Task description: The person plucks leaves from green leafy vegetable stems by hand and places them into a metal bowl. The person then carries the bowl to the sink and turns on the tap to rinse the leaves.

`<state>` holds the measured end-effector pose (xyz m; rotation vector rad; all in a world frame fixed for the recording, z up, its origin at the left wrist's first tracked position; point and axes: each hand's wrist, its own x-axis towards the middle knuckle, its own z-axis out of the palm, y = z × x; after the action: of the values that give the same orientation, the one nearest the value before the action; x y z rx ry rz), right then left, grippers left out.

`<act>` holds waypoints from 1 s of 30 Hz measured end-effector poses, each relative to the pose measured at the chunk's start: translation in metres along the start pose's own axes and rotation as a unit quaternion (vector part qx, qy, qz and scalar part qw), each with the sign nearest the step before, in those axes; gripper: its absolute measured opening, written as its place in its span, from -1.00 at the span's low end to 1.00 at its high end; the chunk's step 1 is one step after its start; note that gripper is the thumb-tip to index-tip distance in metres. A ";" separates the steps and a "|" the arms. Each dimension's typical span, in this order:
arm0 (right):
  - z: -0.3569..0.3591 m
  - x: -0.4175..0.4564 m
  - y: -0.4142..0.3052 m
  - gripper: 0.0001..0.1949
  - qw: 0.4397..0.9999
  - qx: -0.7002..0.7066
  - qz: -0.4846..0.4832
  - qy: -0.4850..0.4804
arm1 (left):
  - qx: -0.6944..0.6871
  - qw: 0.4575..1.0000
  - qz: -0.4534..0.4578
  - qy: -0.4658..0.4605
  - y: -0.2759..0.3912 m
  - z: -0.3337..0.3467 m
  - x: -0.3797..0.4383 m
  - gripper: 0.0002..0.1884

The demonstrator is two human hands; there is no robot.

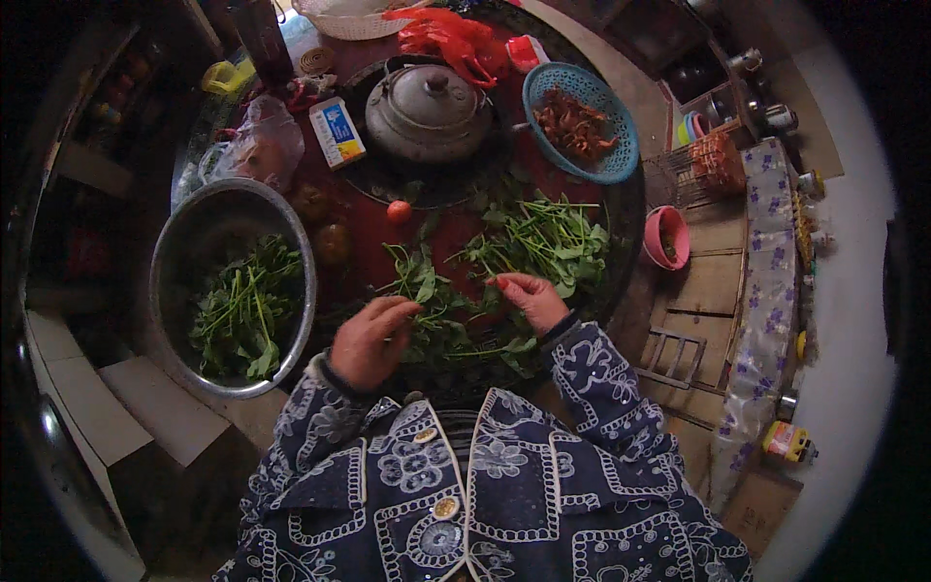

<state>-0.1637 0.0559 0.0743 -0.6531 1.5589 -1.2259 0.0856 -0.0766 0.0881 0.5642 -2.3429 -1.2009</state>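
My left hand (369, 343) is closed on a sprig of leafy greens (423, 282), thumb and fingers meeting near its leaves. To its right, my right hand (535, 298) has thumb and forefinger close together over the greens; whether a thin stem is between them is too small to tell. Loose leaves and stems (465, 345) lie under and between both hands. Beyond the right hand spreads a larger pile of greens (556, 244) with long stems. On the left, a metal basin (309, 320) holds a bundle of greens (251, 309).
A lidded metal pot (429, 116) stands mid-table, with a small tomato (398, 212) before it. Beside it are a carton (337, 134), a plastic bag (265, 138) and a blue basket (534, 142) of reddish-brown dried food. A red bag (458, 40) lies behind; a pink bucket (663, 236) stands right.
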 end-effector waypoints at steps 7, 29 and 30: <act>0.033 -0.009 0.007 -0.74 0.991 0.079 0.025 -0.102 | -0.123 0.989 -0.073 0.029 -0.004 0.037 0.024 -0.69; 0.061 -0.018 -0.011 -0.76 0.958 -0.262 -0.064 -0.093 | 0.124 0.988 0.091 0.006 0.000 0.038 0.010 -0.83; 0.067 -0.018 -0.011 -0.76 0.961 -0.256 -0.072 -0.071 | 0.126 0.989 0.078 0.005 0.001 0.038 0.009 -0.83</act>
<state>-0.0969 0.0417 0.0924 -1.1796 1.7395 -0.8490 0.0569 -0.0565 0.0704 0.4571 -2.4954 -0.8382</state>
